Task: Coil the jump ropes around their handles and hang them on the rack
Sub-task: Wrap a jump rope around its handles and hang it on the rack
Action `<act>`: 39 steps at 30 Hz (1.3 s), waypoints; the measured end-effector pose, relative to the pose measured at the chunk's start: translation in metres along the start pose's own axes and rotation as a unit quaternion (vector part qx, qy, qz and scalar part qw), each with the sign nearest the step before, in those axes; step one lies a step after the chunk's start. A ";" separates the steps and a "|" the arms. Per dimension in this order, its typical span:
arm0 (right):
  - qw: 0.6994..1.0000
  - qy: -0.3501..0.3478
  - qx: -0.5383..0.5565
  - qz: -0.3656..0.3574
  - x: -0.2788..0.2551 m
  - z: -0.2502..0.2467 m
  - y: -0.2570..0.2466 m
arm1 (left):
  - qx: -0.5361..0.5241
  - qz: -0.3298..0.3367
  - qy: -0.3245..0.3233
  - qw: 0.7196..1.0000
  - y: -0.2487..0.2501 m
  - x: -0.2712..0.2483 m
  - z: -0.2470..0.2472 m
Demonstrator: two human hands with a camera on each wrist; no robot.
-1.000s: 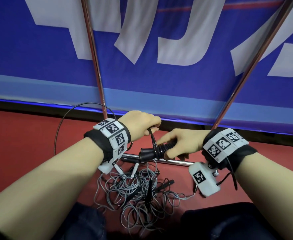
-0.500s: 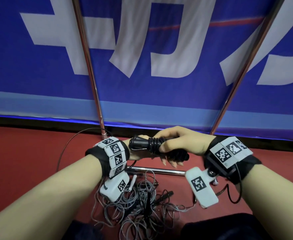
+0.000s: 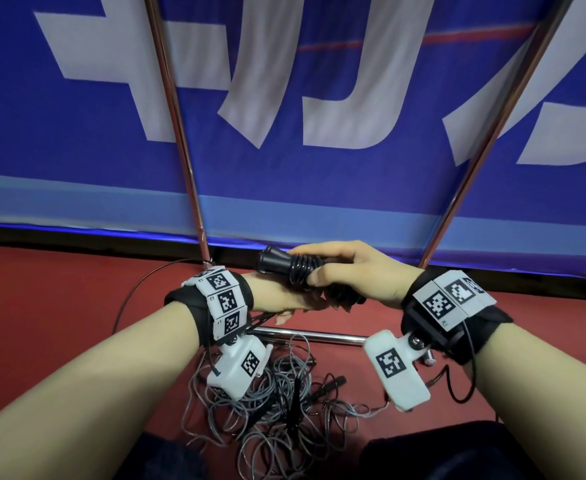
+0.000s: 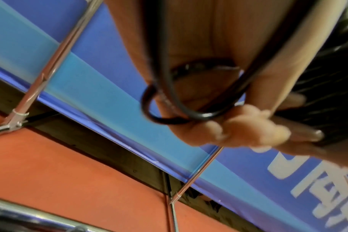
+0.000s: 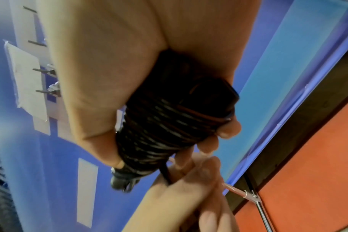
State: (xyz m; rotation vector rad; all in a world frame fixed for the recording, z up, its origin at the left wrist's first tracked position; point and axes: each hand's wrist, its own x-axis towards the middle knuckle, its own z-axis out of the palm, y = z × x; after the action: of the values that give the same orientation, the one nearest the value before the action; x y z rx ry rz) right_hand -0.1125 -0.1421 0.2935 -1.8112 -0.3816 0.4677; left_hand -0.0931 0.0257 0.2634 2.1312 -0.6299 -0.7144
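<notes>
At the centre of the head view the right hand [image 3: 350, 271] was wrapped around the black handles [image 3: 284, 266], their long axis lying roughly level with the free end pointing toward the left of the frame. The left hand [image 3: 281, 299] sat directly beneath them, pinching a loop of the rope [image 4: 189, 100]. The next turn would likely be fed up from below.
</notes>
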 end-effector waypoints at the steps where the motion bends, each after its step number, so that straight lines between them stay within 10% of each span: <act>1: 1.000 0.025 -0.003 -0.005 0.001 -0.002 0.000 | -0.023 -0.002 0.014 1.000 -0.001 0.001 0.001; 6: 0.978 0.207 0.010 -0.006 0.011 -0.023 0.014 | -0.161 0.009 0.042 0.986 -0.010 0.009 0.004; 18: 0.934 0.351 -0.052 0.045 0.017 -0.048 0.054 | -0.093 0.010 0.197 0.976 -0.016 0.018 0.000; 27: 0.876 0.464 -0.095 0.086 0.015 -0.071 0.074 | 0.130 -0.055 0.072 0.987 -0.018 0.014 0.014; 39: 0.928 0.347 -0.079 0.115 0.012 -0.048 0.062 | 0.140 -0.026 0.217 0.966 -0.026 0.025 0.011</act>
State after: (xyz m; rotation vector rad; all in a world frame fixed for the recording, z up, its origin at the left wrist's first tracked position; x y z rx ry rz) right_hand -0.0766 -0.1936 0.2452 -2.0525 0.2950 -0.0700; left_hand -0.0777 0.0186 0.2296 2.4665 -0.4551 -0.1730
